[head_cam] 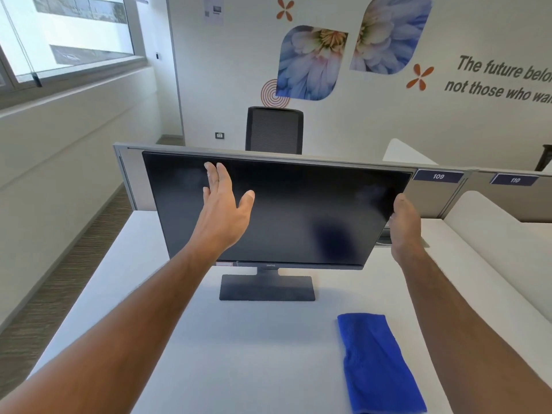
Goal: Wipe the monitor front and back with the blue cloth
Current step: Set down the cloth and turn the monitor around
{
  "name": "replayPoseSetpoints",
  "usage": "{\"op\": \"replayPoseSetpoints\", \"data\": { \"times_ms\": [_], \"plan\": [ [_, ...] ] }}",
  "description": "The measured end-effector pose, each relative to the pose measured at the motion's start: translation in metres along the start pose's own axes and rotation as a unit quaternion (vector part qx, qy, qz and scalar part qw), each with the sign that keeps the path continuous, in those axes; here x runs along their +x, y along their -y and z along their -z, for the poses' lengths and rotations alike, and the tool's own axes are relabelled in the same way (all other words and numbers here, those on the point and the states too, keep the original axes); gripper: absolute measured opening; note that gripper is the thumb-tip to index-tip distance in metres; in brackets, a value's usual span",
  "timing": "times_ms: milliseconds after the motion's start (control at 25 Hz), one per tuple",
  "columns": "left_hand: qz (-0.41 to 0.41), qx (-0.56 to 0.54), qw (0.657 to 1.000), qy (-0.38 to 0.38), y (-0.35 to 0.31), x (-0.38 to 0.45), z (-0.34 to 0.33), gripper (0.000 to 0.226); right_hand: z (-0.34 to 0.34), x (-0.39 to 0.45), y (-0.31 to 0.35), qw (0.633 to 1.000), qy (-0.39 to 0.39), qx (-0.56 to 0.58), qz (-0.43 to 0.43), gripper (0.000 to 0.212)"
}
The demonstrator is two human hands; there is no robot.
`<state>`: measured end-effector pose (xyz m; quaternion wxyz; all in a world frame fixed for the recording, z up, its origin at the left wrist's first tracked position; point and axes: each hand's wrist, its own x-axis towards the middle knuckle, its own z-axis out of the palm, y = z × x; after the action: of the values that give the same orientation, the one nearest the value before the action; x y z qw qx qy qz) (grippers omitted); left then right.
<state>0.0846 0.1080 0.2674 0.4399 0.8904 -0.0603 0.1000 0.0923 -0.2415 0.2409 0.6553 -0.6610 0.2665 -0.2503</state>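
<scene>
A black monitor (298,210) stands on its flat rectangular base (266,288) in the middle of the white desk (239,354), screen facing me and dark. My left hand (222,207) is raised in front of the screen's upper left part, fingers straight and thumb spread; whether it touches the glass is unclear. My right hand (404,225) grips the monitor's right edge, thumb on the front bezel and fingers hidden behind. The folded blue cloth (378,360) lies on the desk at the front right, under neither hand.
A grey partition (448,189) with labels 109 and 110 runs behind the monitor. A black office chair (274,130) stands beyond it. A window wall is on the left; another white desk (493,234) adjoins on the right.
</scene>
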Motion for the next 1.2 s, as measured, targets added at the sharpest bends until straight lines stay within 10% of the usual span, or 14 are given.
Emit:
{"op": "replayPoseSetpoints", "data": {
  "times_ms": [520, 1200],
  "plan": [
    [-0.010, -0.099, 0.991, 0.086, -0.026, 0.025, -0.011, 0.071, 0.037, -0.145, -0.049, 0.972, -0.124, -0.093, 0.178, 0.032],
    [-0.039, -0.268, 0.942, 0.198, -0.020, -0.011, 0.008, 0.061, -0.015, -0.345, -0.088, 0.941, 0.152, -0.063, 0.296, 0.087]
  ]
}}
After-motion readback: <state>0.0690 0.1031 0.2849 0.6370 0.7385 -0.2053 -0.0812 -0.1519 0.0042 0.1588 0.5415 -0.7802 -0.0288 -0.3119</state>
